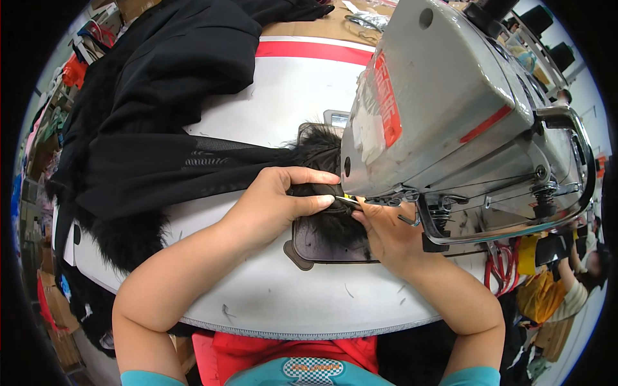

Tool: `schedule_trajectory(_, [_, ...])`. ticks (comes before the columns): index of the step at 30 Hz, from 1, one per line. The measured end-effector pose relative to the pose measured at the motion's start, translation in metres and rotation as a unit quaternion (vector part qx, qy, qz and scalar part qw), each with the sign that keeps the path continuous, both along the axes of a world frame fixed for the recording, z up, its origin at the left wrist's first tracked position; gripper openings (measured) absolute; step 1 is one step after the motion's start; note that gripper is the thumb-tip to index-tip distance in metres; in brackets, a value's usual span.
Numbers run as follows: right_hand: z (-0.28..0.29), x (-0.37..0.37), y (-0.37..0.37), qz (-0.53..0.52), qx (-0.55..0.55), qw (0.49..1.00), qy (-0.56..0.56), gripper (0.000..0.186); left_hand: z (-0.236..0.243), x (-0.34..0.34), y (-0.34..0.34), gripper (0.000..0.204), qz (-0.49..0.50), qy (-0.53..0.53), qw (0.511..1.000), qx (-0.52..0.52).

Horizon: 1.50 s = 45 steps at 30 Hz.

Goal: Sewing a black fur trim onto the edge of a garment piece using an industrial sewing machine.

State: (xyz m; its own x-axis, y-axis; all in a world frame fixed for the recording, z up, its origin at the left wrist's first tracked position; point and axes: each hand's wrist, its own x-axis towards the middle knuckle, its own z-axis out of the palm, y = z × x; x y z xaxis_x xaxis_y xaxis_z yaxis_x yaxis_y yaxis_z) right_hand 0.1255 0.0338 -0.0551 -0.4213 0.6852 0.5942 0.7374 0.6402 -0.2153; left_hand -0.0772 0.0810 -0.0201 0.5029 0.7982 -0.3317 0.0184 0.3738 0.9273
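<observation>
My left hand (pixel 264 199) pinches the fur-trimmed end of a black garment (pixel 154 164) between thumb and fingers, close beside the head of a grey sewing machine (pixel 438 96). Black fur (pixel 338 231) sticks out below the fingertips, over the machine's bed plate. From the other side my right hand (pixel 396 235) reaches under the machine head, its fingers closed near the left thumb and partly hidden. A slim, pale, pointed piece (pixel 347 201) shows between the two hands; its kind is unclear. The garment stretches away to the left across the white table.
The white table (pixel 257 296) has a measuring scale along its curved front edge. Red-handled scissors (pixel 499 267) lie at its right side. A metal guard (pixel 582 161) juts from the machine head. Cartons and cloth stand at the left; other people are at the far right.
</observation>
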Motion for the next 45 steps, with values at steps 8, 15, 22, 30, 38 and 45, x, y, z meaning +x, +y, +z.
schedule_trajectory(8, [-0.003, 0.001, 0.000, -0.001, 0.038, 0.999, -0.010, 0.020, -0.002, -0.001, 0.001, 0.027, -0.008, -0.014, 1.000, -0.011])
schedule_trajectory(15, [-0.004, 0.001, 0.001, -0.009, 0.004, 1.000, 0.009, 0.017, -0.002, 0.000, 0.001, 0.026, -0.007, -0.024, 0.999, -0.023])
schedule_trajectory(22, [-0.006, 0.000, -0.001, -0.019, 0.000, 1.000, 0.010, 0.015, -0.001, 0.000, 0.001, 0.026, -0.008, -0.032, 0.999, -0.022])
schedule_trajectory(30, [-0.003, -0.002, 0.000, -0.030, -0.001, 1.000, -0.003, 0.014, -0.004, 0.000, 0.003, 0.026, -0.013, -0.034, 0.999, -0.030])
schedule_trajectory(38, [-0.002, 0.000, -0.004, -0.026, -0.063, 0.996, 0.066, 0.022, 0.001, 0.000, -0.001, 0.026, -0.007, -0.004, 1.000, 0.004])
schedule_trajectory(45, [-0.005, -0.003, -0.009, -0.037, -0.128, 0.982, 0.131, 0.031, 0.001, 0.005, -0.008, 0.021, -0.003, 0.055, 0.995, 0.083])
